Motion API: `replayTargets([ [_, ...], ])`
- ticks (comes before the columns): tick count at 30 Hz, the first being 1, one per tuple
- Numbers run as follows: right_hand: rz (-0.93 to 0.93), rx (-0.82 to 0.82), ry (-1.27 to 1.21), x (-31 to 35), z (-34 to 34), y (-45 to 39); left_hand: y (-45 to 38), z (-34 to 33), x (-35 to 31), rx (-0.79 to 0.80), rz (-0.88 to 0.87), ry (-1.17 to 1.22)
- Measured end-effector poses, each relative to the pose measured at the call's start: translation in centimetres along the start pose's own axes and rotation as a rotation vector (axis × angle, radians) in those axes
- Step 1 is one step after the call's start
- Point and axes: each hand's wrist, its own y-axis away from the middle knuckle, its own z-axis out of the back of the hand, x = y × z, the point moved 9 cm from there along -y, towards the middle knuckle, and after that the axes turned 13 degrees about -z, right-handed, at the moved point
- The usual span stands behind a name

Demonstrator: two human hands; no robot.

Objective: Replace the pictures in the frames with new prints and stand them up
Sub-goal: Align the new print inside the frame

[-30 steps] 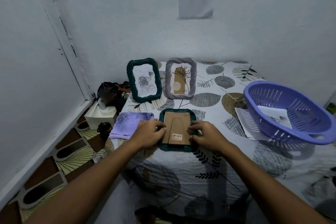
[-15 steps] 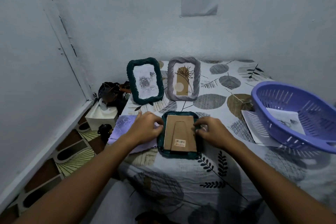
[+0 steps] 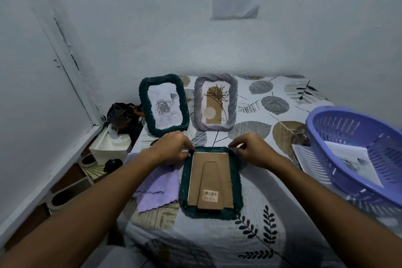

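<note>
The face-down dark green frame (image 3: pixel 210 183) is pinched at its far corners by the left hand (image 3: pixel 171 148) and right hand (image 3: pixel 252 150), fingers curled.

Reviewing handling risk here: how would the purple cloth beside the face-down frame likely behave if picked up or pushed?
The purple cloth probably hangs floppy: it lies flat, thin, with a wavy edge. It looks light for its size. Pushed, it would likely bunch on the patterned tablecloth rather than slide whole.

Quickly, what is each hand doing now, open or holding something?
Left hand: fingers curled, grip on the far left corner of the face-down green frame.
Right hand: pinches its far right corner.
</note>
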Motion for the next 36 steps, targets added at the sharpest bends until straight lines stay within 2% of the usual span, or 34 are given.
replayTargets([
  [7, 0.036, 0.113, 0.134, 0.5, -1.0, -2.0, -1.5, 0.0, 0.4, 0.035, -0.072, -0.026],
  [15, 0.092, 0.203, 0.148, 0.6, -1.3, -3.0, -2.2, -0.2, 0.8, 0.055, -0.162, -0.006],
  [25, 0.115, 0.158, 0.013, -0.1, -1.3, -2.8, -2.0, 0.1, 0.4, -0.045, -0.228, 0.012],
  [36, 0.097, 0.109, -0.075, -0.8, -1.5, -2.8, -1.8, 0.2, 0.6, -0.103, -0.181, 0.045],
])
